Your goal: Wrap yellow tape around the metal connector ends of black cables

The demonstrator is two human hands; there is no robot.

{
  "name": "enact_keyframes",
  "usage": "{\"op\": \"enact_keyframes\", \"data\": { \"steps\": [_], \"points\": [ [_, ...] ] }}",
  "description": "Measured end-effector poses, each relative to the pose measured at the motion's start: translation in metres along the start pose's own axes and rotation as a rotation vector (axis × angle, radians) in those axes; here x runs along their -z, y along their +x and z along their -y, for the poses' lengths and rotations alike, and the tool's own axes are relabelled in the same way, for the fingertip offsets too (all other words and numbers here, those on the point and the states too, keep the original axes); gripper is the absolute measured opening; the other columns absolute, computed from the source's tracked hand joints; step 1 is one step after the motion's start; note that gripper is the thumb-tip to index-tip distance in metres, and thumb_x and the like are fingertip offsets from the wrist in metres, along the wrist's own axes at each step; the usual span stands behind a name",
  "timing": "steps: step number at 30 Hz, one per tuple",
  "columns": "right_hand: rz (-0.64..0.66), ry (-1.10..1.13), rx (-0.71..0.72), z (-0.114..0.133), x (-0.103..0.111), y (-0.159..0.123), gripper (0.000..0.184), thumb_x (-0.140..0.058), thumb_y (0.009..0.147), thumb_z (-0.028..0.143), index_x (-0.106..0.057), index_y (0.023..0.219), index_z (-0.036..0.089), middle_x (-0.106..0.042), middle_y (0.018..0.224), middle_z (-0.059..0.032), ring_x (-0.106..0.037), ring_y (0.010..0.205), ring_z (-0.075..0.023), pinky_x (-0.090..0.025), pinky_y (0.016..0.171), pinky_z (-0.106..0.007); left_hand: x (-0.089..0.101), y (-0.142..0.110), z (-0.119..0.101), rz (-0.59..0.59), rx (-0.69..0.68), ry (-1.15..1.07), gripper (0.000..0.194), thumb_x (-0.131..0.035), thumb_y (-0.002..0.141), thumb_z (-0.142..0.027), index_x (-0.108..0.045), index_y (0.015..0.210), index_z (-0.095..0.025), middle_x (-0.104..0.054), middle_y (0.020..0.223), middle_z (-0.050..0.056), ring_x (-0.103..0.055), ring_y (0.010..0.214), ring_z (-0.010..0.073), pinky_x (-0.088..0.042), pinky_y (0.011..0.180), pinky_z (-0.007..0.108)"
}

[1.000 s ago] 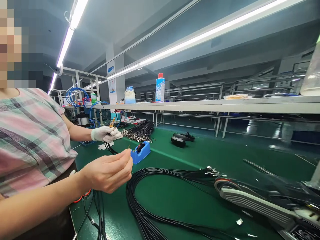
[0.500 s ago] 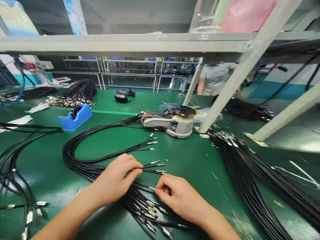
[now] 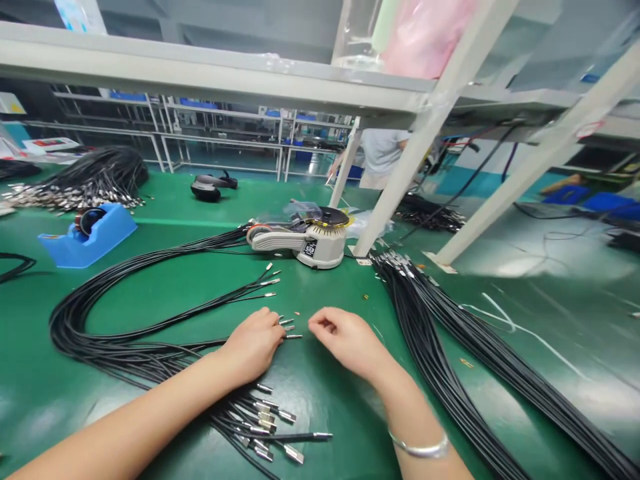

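Observation:
My left hand (image 3: 254, 345) rests on the green mat with its fingers curled over a few black cables, whose metal tips (image 3: 289, 327) poke out past the fingertips. My right hand (image 3: 345, 339) lies a little to the right, fingers curled into a loose pinch close to those tips; whether it holds anything I cannot make out. A looped bundle of black cables (image 3: 105, 333) runs left from my left hand. More metal-tipped cable ends (image 3: 270, 420) fan out under my left forearm.
A grey tape dispenser machine (image 3: 310, 240) stands behind my hands. A blue tape dispenser (image 3: 90, 233) sits at the left. A long black cable bundle (image 3: 450, 347) stretches along the right. White shelf posts (image 3: 400, 180) rise behind. Another person (image 3: 380, 157) stands far back.
The view swung from a co-worker at the left down to my own hands, then shifted right. Both hands have slid a little forward along the cables toward their tips.

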State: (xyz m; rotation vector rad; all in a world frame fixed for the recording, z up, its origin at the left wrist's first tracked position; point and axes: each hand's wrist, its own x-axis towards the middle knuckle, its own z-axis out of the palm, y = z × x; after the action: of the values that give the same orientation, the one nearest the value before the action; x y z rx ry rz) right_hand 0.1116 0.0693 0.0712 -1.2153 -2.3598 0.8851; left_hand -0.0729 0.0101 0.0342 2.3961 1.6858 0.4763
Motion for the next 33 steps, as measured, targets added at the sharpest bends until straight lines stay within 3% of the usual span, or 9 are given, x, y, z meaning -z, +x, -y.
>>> {"op": "enact_keyframes", "data": {
  "steps": [5, 8, 12, 14, 18, 26, 30, 33],
  "points": [
    [0.043, 0.105, -0.02, -0.007, -0.009, 0.005, 0.007, -0.062, 0.073, 0.021, -0.068, 0.075, 0.019, -0.065, 0.072, -0.0006, -0.057, 0.066, -0.0143, -0.042, 0.063, -0.025, 0.004, -0.003, -0.002, -0.048, 0.081, -0.085, 0.02, -0.043, 0.087, -0.013, -0.061, 0.08, -0.018, -0.061, 0.082, 0.005, -0.053, 0.083, 0.0211, -0.043, 0.076, 0.033],
    [0.077, 0.192, -0.027, -0.002, -0.014, 0.004, 0.01, -0.061, 0.074, 0.024, -0.068, 0.071, 0.017, -0.064, 0.067, -0.0005, -0.056, 0.063, -0.0139, -0.042, 0.06, -0.024, 0.01, -0.004, -0.006, -0.083, 0.147, -0.162, 0.016, -0.045, 0.085, -0.013, -0.059, 0.081, -0.019, -0.063, 0.079, 0.003, -0.057, 0.079, 0.0191, -0.046, 0.072, 0.031],
    [0.12, 0.341, -0.051, 0.003, -0.012, 0.003, 0.017, -0.057, 0.077, 0.026, -0.066, 0.07, 0.014, -0.062, 0.061, -0.0005, -0.055, 0.059, -0.0135, -0.043, 0.059, -0.024, 0.014, -0.005, -0.012, -0.131, 0.162, -0.295, 0.019, -0.048, 0.086, -0.018, -0.057, 0.103, -0.021, -0.065, 0.082, 0.0, -0.06, 0.078, 0.0153, -0.048, 0.073, 0.026],
    [0.152, 0.418, -0.06, 0.004, -0.01, 0.003, 0.017, -0.056, 0.076, 0.026, -0.066, 0.069, 0.014, -0.062, 0.061, -0.0005, -0.055, 0.058, -0.0128, -0.043, 0.058, -0.024, 0.013, -0.006, -0.016, -0.152, 0.13, -0.38, 0.021, -0.051, 0.086, -0.02, -0.059, 0.105, -0.023, -0.065, 0.086, 0.0, -0.061, 0.082, 0.0151, -0.047, 0.076, 0.025],
    [0.186, 0.518, -0.083, 0.004, -0.01, 0.003, 0.019, -0.058, 0.075, 0.029, -0.066, 0.069, 0.013, -0.062, 0.061, -0.0005, -0.054, 0.056, -0.0111, -0.042, 0.055, -0.022, 0.004, -0.009, -0.021, -0.203, 0.085, -0.384, 0.022, -0.045, 0.089, -0.022, -0.067, 0.091, -0.024, -0.063, 0.081, 0.002, -0.061, 0.078, 0.0157, -0.047, 0.073, 0.025],
    [0.099, 0.565, -0.148, -0.001, -0.016, 0.004, 0.015, -0.064, 0.067, 0.025, -0.064, 0.058, 0.014, -0.058, 0.051, 0.0024, -0.052, 0.051, -0.0101, -0.037, 0.049, -0.021, -0.022, -0.014, -0.012, -0.372, 0.027, -0.308, 0.024, -0.04, 0.09, -0.019, -0.063, 0.089, -0.022, -0.064, 0.078, 0.003, -0.063, 0.072, 0.0148, -0.049, 0.067, 0.023],
    [0.111, 0.604, -0.194, 0.002, -0.014, -0.002, 0.012, -0.07, 0.065, 0.024, -0.067, 0.059, 0.013, -0.06, 0.051, 0.0033, -0.053, 0.051, -0.0093, -0.038, 0.05, -0.02, -0.03, -0.014, -0.004, -0.338, 0.034, -0.296, 0.017, -0.042, 0.084, -0.015, -0.058, 0.077, -0.019, -0.061, 0.067, 0.0, -0.059, 0.058, 0.0123, -0.048, 0.056, 0.019],
    [0.151, 0.644, -0.243, 0.004, 0.002, 0.005, 0.016, -0.079, 0.056, 0.023, -0.068, 0.056, 0.011, -0.062, 0.047, 0.0013, -0.055, 0.046, -0.0106, -0.038, 0.047, -0.02, -0.034, -0.012, 0.0, -0.302, 0.015, -0.365, 0.016, -0.044, 0.086, -0.021, -0.06, 0.083, -0.021, -0.063, 0.064, -0.001, -0.06, 0.054, 0.0112, -0.048, 0.052, 0.016]
  ]
}}
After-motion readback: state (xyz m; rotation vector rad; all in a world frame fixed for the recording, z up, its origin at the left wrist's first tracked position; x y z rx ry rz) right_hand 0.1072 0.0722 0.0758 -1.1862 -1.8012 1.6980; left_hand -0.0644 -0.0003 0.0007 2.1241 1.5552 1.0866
